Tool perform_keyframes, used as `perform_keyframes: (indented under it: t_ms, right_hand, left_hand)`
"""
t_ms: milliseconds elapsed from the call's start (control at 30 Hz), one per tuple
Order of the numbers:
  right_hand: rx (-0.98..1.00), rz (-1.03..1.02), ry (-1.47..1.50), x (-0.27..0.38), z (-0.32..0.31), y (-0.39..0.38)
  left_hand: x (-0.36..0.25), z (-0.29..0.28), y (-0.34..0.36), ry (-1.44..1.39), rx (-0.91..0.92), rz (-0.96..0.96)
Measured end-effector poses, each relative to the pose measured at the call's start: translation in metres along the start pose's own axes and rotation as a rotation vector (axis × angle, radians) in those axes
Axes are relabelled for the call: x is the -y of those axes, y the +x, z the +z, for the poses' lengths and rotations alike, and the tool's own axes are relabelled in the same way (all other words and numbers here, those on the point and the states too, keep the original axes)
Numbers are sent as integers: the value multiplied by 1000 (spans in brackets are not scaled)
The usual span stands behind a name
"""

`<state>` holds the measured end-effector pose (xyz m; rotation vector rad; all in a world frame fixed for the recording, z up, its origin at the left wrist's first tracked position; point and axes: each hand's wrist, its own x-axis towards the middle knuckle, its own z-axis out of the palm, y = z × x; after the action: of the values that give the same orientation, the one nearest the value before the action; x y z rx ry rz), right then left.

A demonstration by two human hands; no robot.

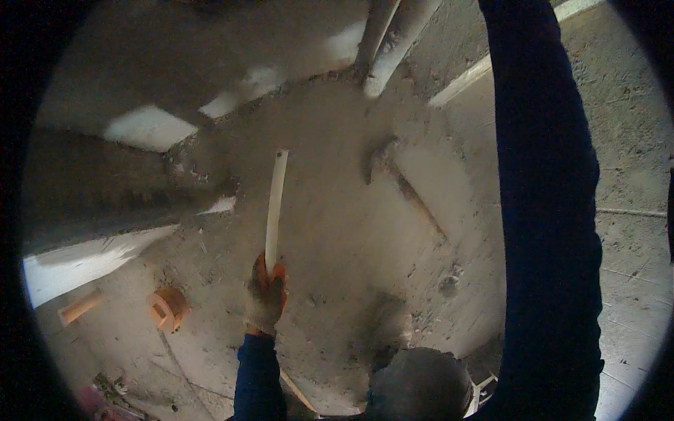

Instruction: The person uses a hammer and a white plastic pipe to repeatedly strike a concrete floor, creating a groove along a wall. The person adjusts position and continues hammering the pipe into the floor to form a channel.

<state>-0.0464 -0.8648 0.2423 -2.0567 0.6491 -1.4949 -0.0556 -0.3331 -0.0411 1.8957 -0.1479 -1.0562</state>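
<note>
Orange and round, a fitting (pixel 168 309) lies on the dusty floor (pixel 330 175) left of your gloved left hand (pixel 267 291), which reaches forward, closed around the near end of a pale strip (pixel 274 203). The strip points away from you, with floor between it and a hammer (pixel 413 196). Farther right, your raised right arm (pixel 551 210) runs past the upper edge; its hand's grip cannot be told.

Right hand past top edge

No lettering, label, number or sign can be read on anything in the head view.
</note>
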Motion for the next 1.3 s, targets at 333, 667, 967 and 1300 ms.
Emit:
perform_keyframes:
  t_ms: [333,667,967,1300]
  right_hand:
    - [79,-71,-265,1,-2,3]
    - [124,-689,-1344,10,-6,-4]
    - [46,135,-182,2,-24,-37]
    - [1021,405,-1010,-8,-115,-468]
  left_hand:
    - [16,0,15,-69,68,38]
    - [22,5,32,36,120,20]
    - [2,3,23,356,141,210]
    - [-71,74,66,678,166,744]
